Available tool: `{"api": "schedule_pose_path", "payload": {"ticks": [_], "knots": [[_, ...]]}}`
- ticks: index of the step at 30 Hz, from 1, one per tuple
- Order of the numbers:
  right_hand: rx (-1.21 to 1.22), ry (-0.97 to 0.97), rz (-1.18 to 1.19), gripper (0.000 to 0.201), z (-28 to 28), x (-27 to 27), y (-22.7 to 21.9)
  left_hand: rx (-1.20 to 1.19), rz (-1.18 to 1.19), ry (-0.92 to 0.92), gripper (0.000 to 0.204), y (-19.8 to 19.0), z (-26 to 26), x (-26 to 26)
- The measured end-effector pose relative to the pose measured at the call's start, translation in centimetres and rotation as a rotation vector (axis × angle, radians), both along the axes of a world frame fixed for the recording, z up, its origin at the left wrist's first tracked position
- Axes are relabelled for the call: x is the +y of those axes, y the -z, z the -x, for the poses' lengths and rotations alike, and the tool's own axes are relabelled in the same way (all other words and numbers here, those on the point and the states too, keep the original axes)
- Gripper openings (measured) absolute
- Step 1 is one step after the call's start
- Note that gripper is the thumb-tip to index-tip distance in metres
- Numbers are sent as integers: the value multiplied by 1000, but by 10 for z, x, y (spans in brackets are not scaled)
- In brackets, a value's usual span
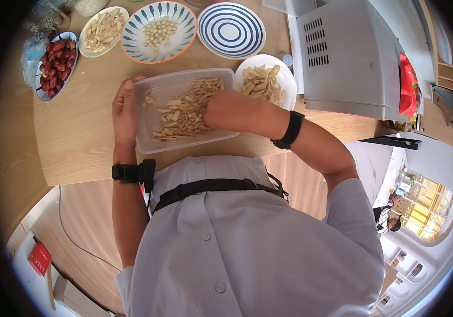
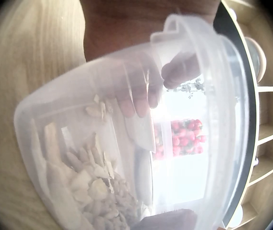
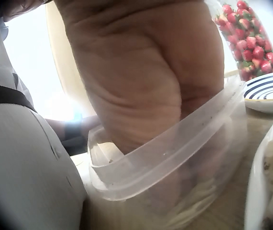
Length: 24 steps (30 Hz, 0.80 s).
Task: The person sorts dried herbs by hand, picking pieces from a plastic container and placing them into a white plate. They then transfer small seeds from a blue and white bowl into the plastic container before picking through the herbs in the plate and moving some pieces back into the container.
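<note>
A translucent plastic container (image 1: pixel 146 126) holds many pale, thin dried pieces (image 1: pixel 176 115). My left hand (image 1: pixel 125 115) grips its left end; in the left wrist view, fingers (image 2: pixel 139 106) show through the clear plastic (image 2: pixel 60 88). My right hand (image 1: pixel 233 112) reaches down inside at the right end, among the pieces. The right wrist view shows this hand (image 3: pixel 150 72) passing over the container's rim (image 3: pixel 160 153); its fingertips are hidden or blurred behind the plastic, so what they hold cannot be told.
Just right of the container is a white plate of larger slices (image 1: pixel 263 84). Behind stand a blue-ringed plate (image 1: pixel 231 30), a plate of small round pale pieces (image 1: pixel 159 34), a plate of pale slices (image 1: pixel 102 31) and a dish of red dates (image 1: pixel 56 66). A grey appliance (image 1: pixel 342 58) stands right.
</note>
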State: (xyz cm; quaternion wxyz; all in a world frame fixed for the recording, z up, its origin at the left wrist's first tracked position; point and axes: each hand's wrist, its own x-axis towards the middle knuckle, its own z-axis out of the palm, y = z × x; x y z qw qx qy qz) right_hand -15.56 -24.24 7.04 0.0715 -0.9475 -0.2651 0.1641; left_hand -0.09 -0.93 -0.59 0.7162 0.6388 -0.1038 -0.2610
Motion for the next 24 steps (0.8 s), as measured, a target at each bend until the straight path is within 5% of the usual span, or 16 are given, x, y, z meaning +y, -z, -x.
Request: {"api": "schedule_pose_path", "payload": {"ticks": [9, 15, 21, 24], "knots": [[124, 86, -136, 7, -11, -6, 7, -7, -7, 11, 41, 2, -1, 1], [-29, 88, -314, 10, -6, -17, 17, -41, -38, 19, 41, 5, -3, 3], [304, 235, -349, 9, -22, -18, -6, -37, -41, 35, 41, 5, -3, 4], [328, 327, -626, 7, -17, -19, -8, -36, -36, 17, 42, 0, -2, 2]]}}
